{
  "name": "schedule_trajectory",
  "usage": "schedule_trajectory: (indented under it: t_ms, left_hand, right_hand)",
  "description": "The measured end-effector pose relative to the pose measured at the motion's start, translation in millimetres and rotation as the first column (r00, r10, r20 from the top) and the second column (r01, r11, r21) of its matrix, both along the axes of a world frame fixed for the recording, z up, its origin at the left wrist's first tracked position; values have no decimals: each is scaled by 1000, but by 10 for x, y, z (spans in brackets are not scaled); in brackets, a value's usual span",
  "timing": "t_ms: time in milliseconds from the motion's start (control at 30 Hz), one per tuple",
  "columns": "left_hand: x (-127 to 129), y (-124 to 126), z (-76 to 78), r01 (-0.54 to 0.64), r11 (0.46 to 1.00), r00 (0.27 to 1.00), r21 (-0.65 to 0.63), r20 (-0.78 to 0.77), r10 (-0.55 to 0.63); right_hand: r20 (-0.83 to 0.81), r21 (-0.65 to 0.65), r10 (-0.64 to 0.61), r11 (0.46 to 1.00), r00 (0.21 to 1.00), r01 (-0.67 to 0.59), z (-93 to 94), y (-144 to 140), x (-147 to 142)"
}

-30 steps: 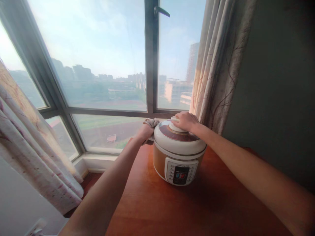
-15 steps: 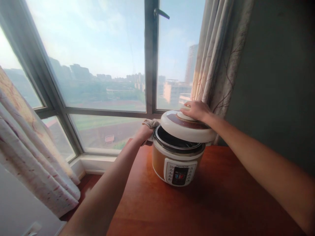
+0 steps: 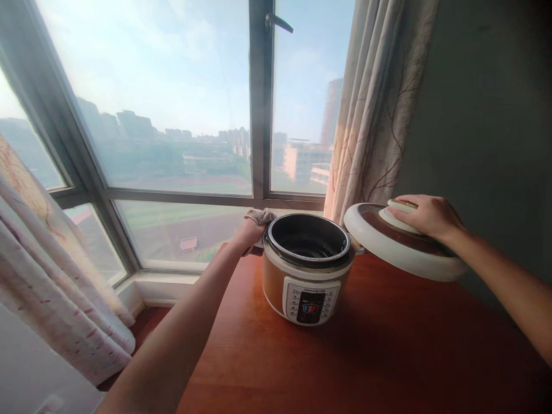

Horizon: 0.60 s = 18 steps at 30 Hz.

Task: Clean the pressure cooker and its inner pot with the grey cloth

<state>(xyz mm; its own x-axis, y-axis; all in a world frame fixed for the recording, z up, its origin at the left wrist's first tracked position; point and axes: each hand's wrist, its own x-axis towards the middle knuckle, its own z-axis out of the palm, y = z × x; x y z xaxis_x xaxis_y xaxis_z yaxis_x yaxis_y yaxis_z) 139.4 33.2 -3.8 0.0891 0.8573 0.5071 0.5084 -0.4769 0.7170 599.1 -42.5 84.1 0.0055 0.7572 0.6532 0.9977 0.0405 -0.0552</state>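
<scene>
An electric pressure cooker [image 3: 276,287] with a gold-brown body and a front control panel stands upright on the table, its dark inner pot [image 3: 308,241] uncovered. My right hand [image 3: 425,215] grips the knob of the round white-and-brown lid [image 3: 405,250], holding it tilted in the air to the right of the cooker. At the cooker's left side, my left hand [image 3: 253,229] is closed on a crumpled beige cloth [image 3: 261,216], close to the side handle. Whether those fingers also grip the handle is hidden.
The reddish-brown wooden table [image 3: 267,368] reaches up to the window [image 3: 176,195]. Patterned curtains [image 3: 371,115] hang behind the lid, and another curtain [image 3: 52,287] hangs at left. A dark wall [image 3: 483,115] rises on the right.
My right hand has carried the lid off the cooker's top, rightward and slightly down, exposing the pot. My left hand with the cloth stays at the cooker's left side.
</scene>
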Motion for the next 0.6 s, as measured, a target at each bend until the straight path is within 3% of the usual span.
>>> schedule_trajectory:
  t_ms: [100, 300, 433, 600]
  left_hand:
    - [-8, 42, -24, -11, 999, 993, 38, -119, 15]
    - [-20, 83, -61, -69, 996, 982, 48, -172, 76]
    - [-19, 78, -55, -94, 995, 979, 40, -175, 100]
    - [-12, 66, -42, -60, 998, 986, 35, -153, 65]
  right_hand:
    - [9, 1, -62, 998, 998, 62, -239, -82, 376]
    - [11, -35, -117, 993, 993, 117, -664, -180, 832]
    - [-36, -34, -102, 994, 994, 101, -978, -225, 925]
    - [-88, 36, -61, 997, 994, 65, -1481, -401, 839]
